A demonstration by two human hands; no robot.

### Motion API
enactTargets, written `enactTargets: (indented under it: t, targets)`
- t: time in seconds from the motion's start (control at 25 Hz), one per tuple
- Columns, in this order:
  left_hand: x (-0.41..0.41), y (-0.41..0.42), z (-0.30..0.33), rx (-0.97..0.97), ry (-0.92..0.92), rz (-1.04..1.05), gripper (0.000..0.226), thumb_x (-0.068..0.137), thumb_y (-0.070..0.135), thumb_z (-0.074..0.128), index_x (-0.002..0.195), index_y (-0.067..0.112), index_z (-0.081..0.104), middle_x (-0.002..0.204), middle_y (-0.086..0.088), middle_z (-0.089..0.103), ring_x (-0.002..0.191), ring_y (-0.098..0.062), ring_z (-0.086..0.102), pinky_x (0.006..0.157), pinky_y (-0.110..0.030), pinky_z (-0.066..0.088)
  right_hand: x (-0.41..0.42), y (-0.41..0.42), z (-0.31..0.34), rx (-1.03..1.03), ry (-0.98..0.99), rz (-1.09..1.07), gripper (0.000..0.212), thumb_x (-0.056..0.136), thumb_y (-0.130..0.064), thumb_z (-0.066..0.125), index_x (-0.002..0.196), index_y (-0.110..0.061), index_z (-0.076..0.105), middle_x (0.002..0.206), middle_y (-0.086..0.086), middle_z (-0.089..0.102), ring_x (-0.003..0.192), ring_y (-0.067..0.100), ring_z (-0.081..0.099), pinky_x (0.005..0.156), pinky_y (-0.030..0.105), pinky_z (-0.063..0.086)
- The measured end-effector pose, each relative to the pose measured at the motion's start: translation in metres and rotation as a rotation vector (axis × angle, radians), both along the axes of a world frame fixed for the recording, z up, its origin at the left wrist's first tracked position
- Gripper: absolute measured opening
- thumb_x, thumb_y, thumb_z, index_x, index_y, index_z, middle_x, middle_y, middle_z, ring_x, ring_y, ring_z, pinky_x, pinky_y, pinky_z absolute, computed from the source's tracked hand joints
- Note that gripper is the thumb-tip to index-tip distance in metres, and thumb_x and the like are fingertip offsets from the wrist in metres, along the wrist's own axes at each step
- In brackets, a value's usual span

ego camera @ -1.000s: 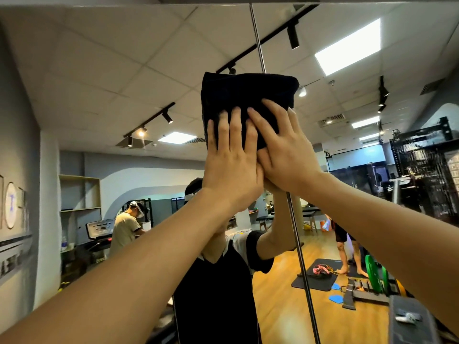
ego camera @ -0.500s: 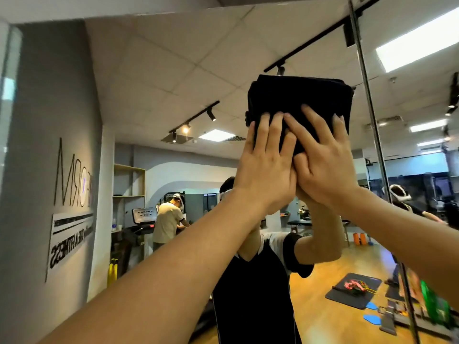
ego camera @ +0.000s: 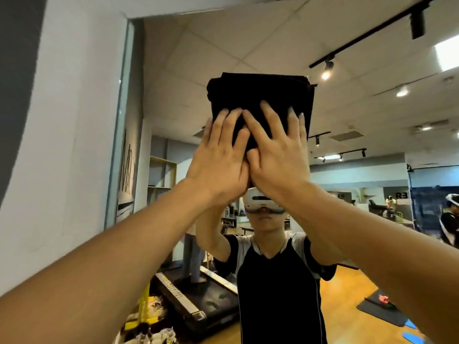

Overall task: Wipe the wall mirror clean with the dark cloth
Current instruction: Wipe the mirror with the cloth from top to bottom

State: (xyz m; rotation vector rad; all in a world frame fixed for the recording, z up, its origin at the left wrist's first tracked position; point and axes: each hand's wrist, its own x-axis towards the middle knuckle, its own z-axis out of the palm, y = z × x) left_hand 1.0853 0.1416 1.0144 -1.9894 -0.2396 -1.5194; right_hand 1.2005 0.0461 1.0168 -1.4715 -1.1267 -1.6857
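Observation:
A folded dark cloth (ego camera: 258,93) lies flat against the wall mirror (ego camera: 347,100), high up near its left edge. My left hand (ego camera: 221,160) presses on the cloth's lower left part with straight fingers. My right hand (ego camera: 278,155) presses beside it on the lower right, its fingers straight and spread, and its thumb side overlaps my left hand. Both arms reach up and forward. The cloth's lower edge is hidden behind my hands.
The mirror's left frame edge (ego camera: 124,95) meets a white and grey wall (ego camera: 62,120). In the mirror I see my reflection (ego camera: 275,281), a treadmill (ego camera: 198,296), a wooden floor, ceiling track lights and another person at the far right (ego camera: 449,219).
Both hands and the cloth have slid left across the mirror, away from the vertical seam and towards the left frame edge. The hands keep the same flat press.

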Motion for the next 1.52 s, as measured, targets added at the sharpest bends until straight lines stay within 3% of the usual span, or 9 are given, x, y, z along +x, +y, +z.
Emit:
enactTargets:
  t: [0.32, 0.52, 0.76, 1.08, 1.32, 1.52]
  targets:
    - [-0.106, 0.116, 0.009, -0.037, 0.031, 0.06, 0.07, 0.092, 0.041, 0.046, 0.151, 0.007, 0.028, 0.163, -0.015, 0.015, 0.152, -0.033, 0.008, 0.122, -0.055, 0.023, -0.108, 0.114, 0.006, -0.027, 0.032, 0.044, 0.069, 0.089, -0.044, 0.038, 0.156, -0.026, 0.038, 0.162, 0.009, 0.035, 0.149, 0.043, 0.022, 0.123, 0.061, 0.013]
    - [-0.145, 0.155, 0.003, -0.048, 0.019, 0.04, 0.069, 0.09, 0.041, 0.037, 0.148, 0.005, 0.031, 0.16, -0.018, 0.018, 0.148, -0.035, 0.013, 0.117, -0.059, 0.03, -0.143, 0.156, 0.005, -0.06, 0.018, 0.053, 0.069, 0.089, -0.045, 0.041, 0.155, -0.026, 0.04, 0.162, 0.008, 0.035, 0.15, 0.041, 0.022, 0.124, 0.06, 0.012]
    - [-0.148, 0.165, -0.001, -0.026, 0.029, -0.024, 0.064, 0.095, 0.041, 0.039, 0.147, 0.003, 0.034, 0.159, -0.019, 0.021, 0.149, -0.035, 0.017, 0.116, -0.043, 0.038, -0.145, 0.16, -0.001, -0.002, -0.034, 0.108, 0.07, 0.083, -0.043, 0.046, 0.149, -0.021, 0.049, 0.154, 0.01, 0.046, 0.141, 0.043, 0.035, 0.122, 0.06, 0.019]
    - [-0.16, 0.161, -0.021, -0.022, 0.12, 0.003, 0.061, 0.091, 0.037, 0.045, 0.14, 0.001, 0.039, 0.154, -0.022, 0.026, 0.143, -0.038, 0.023, 0.1, -0.044, 0.048, -0.148, 0.156, -0.026, -0.023, -0.062, 0.097, 0.065, 0.08, -0.042, 0.054, 0.141, -0.018, 0.055, 0.142, 0.008, 0.053, 0.122, 0.038, 0.047, 0.118, 0.057, 0.026]
    - [-0.17, 0.155, -0.069, -0.078, 0.208, 0.026, 0.063, 0.09, 0.039, 0.044, 0.141, 0.002, 0.04, 0.154, -0.021, 0.027, 0.143, -0.039, 0.024, 0.104, -0.045, 0.047, -0.153, 0.152, -0.078, -0.066, -0.012, 0.117, 0.068, 0.079, -0.042, 0.054, 0.142, -0.017, 0.055, 0.144, 0.009, 0.053, 0.118, 0.036, 0.044, 0.12, 0.057, 0.024]
    - [-0.176, 0.146, -0.06, -0.138, 0.113, -0.084, 0.034, 0.097, 0.026, 0.052, 0.124, 0.007, 0.049, 0.154, -0.013, 0.029, 0.138, -0.033, 0.029, 0.088, -0.047, 0.055, -0.154, 0.136, -0.059, -0.153, -0.015, -0.019, 0.072, 0.076, -0.054, 0.054, 0.142, -0.024, 0.053, 0.146, 0.012, 0.048, 0.123, 0.042, 0.043, 0.11, 0.058, 0.032]
